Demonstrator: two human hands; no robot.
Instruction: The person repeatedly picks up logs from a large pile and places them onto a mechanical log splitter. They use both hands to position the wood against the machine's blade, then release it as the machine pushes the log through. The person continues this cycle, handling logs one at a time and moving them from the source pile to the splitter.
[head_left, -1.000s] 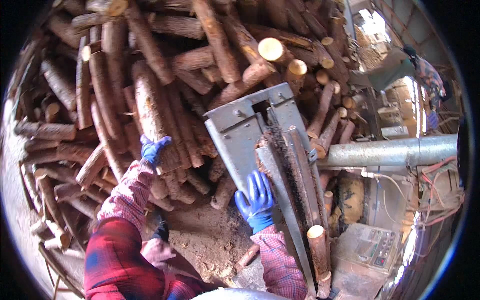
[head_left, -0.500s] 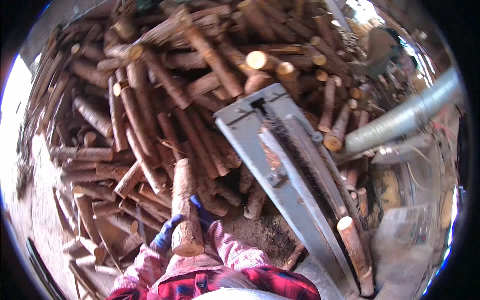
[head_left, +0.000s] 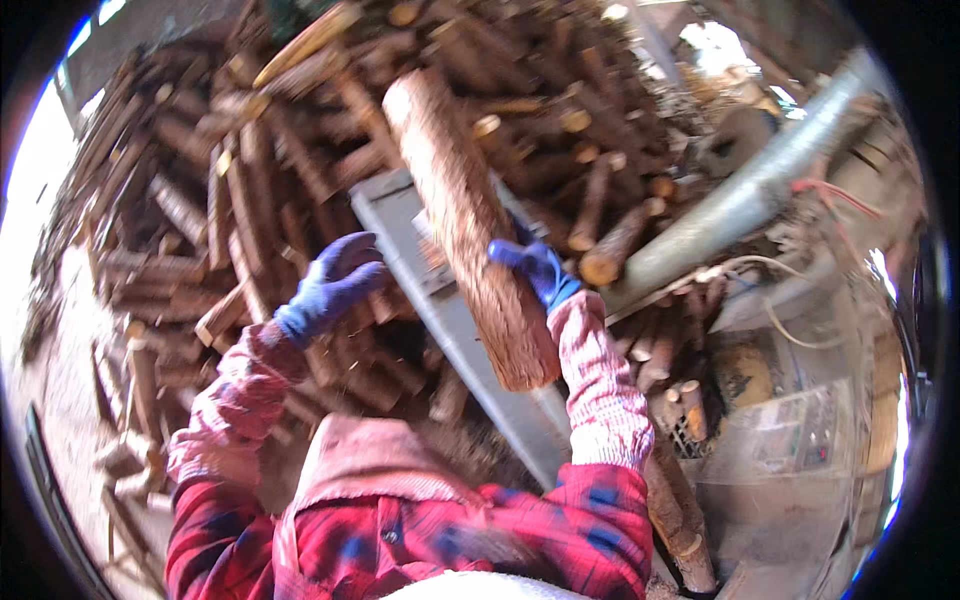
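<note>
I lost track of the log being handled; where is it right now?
In the head view the log is centre frame, raised over the grey metal chute, gripped by the right hand, with the left hand open beside it.

Both forearms rise from the lower edge in pale patterned sleeves over red plaid. The left hand (head_left: 330, 285), in a blue glove, is raised with its fingers curled loosely, gripping nothing. The right hand (head_left: 535, 270), also blue-gloved, is clasped around a log (head_left: 465, 220), wrist bent upward.
</note>
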